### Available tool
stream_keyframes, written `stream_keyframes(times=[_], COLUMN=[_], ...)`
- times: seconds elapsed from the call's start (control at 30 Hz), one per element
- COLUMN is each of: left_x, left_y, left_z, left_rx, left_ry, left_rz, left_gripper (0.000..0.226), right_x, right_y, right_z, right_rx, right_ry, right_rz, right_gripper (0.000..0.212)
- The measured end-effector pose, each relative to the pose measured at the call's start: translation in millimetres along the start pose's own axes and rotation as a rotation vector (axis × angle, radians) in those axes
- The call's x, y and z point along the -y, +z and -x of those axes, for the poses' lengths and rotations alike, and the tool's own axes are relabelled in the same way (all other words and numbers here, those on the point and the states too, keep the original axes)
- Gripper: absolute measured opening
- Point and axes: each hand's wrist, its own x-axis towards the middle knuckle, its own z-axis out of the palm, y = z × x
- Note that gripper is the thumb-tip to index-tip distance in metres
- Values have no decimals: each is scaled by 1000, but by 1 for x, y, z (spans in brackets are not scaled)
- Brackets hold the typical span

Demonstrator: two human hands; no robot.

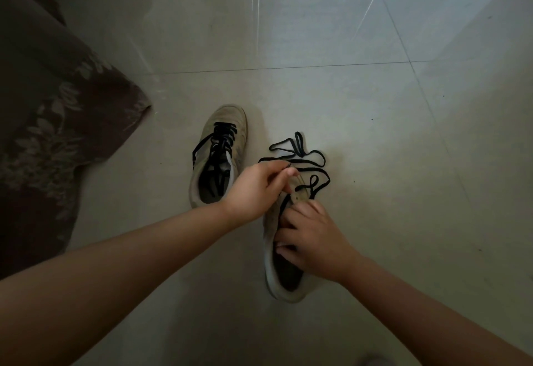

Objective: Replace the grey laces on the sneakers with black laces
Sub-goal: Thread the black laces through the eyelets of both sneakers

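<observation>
Two worn beige sneakers lie on the tiled floor. The left sneaker [219, 152] carries a black lace through its eyelets, the ends tucked inside. The right sneaker [284, 276] lies nearer me, toe pointing away. My right hand [311, 238] grips its upper around the tongue and eyelet area. My left hand [256, 186] pinches the tip of a black lace [300, 158] just above the sneaker's toe end. The rest of that lace lies in loose loops on the floor beyond the toe. No grey lace is in view.
A brown floral fabric [57, 111], like a bedspread or sofa cover, hangs down at the left and reaches the floor. Pale glossy floor tiles [375, 106] stretch away ahead and to the right.
</observation>
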Motion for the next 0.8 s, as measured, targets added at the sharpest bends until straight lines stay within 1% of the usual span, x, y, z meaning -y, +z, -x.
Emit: stream_keyframes(times=[0.1, 0.17, 0.23, 0.27, 0.3, 0.37, 0.43, 0.47, 0.57, 0.63, 0.7, 0.8], left_x=[2, 2, 3, 2, 1, -2, -8, -10, -14, -14, -11, -7], left_y=[-4, -6, -8, -8, -8, -5, -1, 2, 8, 9, 9, 16], left_z=[3, 4, 4, 4, 5, 4, 3, 3, 3, 3, 2, 3], left_rx=[4, 5, 20, 27, 30, 29, 20, 14, -6, -8, -20, -36], left_ry=[-24, -39, -58, -64, -66, -46, -37, -46, -102, -148, -169, -171], left_rz=[17, 28, 55, 85, 123, 204, 272, 314, 465, 525, 503, 385], left_gripper=[23, 24, 21, 21, 24, 28, 28, 28, 30, 31, 32, 33], right_x=[-2, -2, -4, -7, -11, -16, -13, -10, -5, -5, -4, -2], right_y=[-4, -15, -28, -32, -36, -41, -42, -41, -40, -39, -36, -28], right_z=[2, 0, -6, -8, -11, -19, -29, -33, -41, -42, -41, -39], right_rx=[-20, -90, -242, -337, -418, -461, -453, -460, -505, -491, -448, -411], right_ry=[136, 317, 589, 712, 785, 817, 825, 832, 842, 839, 820, 834], right_rz=[-235, -496, -755, -828, -825, -786, -894, -944, -970, -993, -971, -936], right_gripper=[15, 14, 7, 7, 10, 14, 12, 11, 14, 14, 18, 19])
